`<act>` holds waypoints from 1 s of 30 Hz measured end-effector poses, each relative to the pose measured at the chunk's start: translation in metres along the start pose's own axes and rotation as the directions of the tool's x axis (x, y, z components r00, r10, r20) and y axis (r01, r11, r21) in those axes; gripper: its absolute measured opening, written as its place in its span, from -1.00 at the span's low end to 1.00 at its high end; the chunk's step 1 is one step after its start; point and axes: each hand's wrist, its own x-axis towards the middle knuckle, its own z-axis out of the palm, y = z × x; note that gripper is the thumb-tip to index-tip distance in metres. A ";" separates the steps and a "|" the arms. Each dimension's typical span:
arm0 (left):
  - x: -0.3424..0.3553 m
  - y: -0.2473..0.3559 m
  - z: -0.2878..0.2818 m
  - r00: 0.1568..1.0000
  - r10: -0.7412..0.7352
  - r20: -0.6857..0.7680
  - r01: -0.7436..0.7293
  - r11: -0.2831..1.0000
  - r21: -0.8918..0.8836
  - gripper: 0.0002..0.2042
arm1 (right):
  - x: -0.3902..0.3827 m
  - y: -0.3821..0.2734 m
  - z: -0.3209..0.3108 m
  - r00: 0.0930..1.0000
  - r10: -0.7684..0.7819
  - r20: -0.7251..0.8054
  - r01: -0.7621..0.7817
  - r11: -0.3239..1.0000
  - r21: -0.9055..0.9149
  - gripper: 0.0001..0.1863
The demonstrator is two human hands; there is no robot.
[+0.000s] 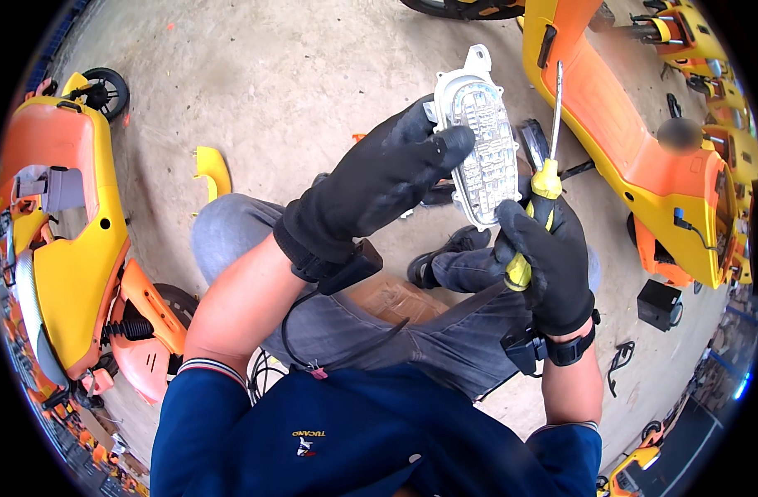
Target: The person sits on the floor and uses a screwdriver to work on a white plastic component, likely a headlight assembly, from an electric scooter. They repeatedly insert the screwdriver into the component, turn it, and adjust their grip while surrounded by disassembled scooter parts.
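Observation:
My left hand [375, 174], in a black glove, grips a lamp unit [487, 137] by its left edge, the thumb lying on its face. This lamp is long and rounded, with a clear ribbed lens and a white housing that has a mounting tab at the top. My gloved right hand [557, 261] is wrapped round the yellow-and-grey handle of a screwdriver [547, 180], whose metal shaft points up and away from me. The right fingertips are close to the lamp's lower end; I cannot tell whether they touch it.
A yellow and orange scooter body [97, 224] stands at the left. Another scooter body [636, 141] leans across the right. On the floor are a curved yellow panel [213, 171], a black box [659, 305] and a black bracket [620, 367]. A cardboard box [395, 300] sits between my legs.

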 end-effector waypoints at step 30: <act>-0.006 0.001 0.010 0.995 -0.095 -0.018 0.094 0.995 -0.040 -0.57 | 0.020 -0.021 0.016 0.839 -0.538 0.080 0.509 0.724 -0.465 -0.67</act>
